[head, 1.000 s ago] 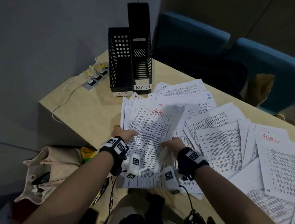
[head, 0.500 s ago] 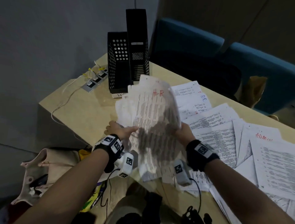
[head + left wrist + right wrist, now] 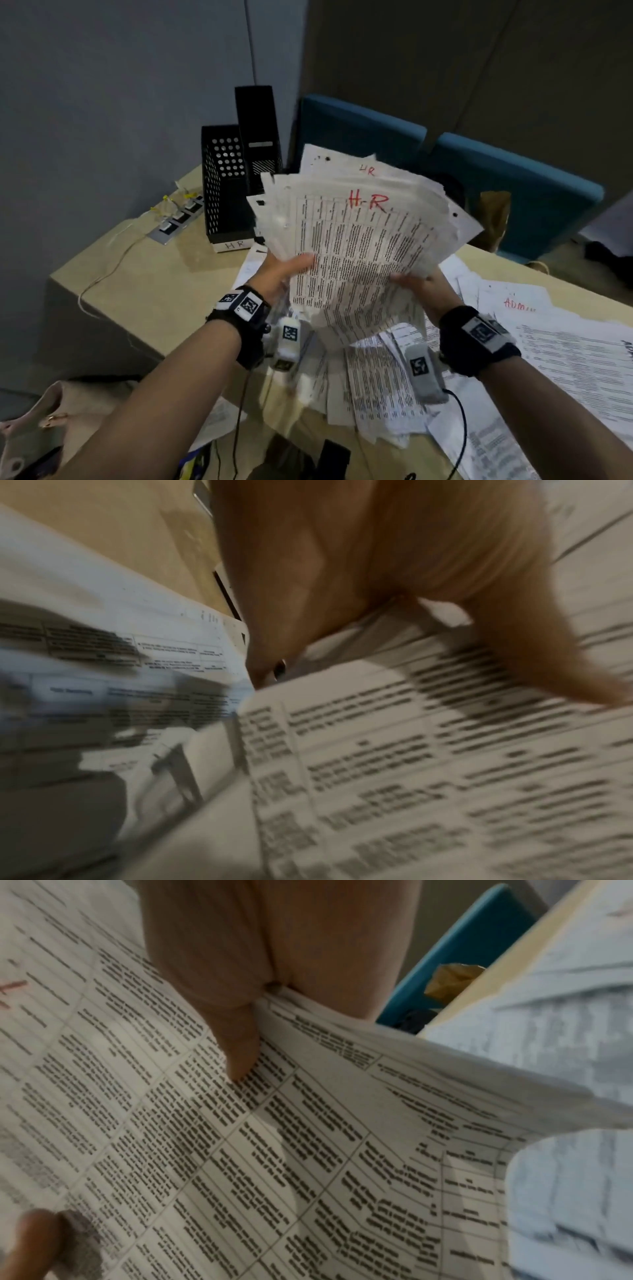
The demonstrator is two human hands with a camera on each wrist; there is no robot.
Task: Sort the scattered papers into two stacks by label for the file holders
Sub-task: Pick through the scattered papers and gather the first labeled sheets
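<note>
Both hands hold a loose, fanned stack of printed sheets point(image 3: 359, 246) upright above the table, the top sheet marked "H-R" in red. My left hand point(image 3: 284, 270) grips its left edge, thumb on the front; the same hand point(image 3: 359, 569) shows blurred in the left wrist view. My right hand point(image 3: 421, 284) grips the right edge, and its thumb point(image 3: 236, 1039) presses the front sheet point(image 3: 205, 1150). Two black file holders point(image 3: 226, 185) stand at the table's far left; the nearer one is labelled "H R". More sheets, one marked "ADMIN" point(image 3: 519, 305), lie scattered at the right.
A power strip point(image 3: 178, 217) with a cable lies left of the holders on the beige table point(image 3: 144, 284). Blue chairs point(image 3: 513, 192) stand behind the table. A pale bag point(image 3: 51, 425) sits on the floor at the lower left. Loose sheets point(image 3: 376, 377) lie under the lifted stack.
The H-R stack, lying on the table a second ago, has been gathered by both hands and lifted upright. The view has tilted up.
</note>
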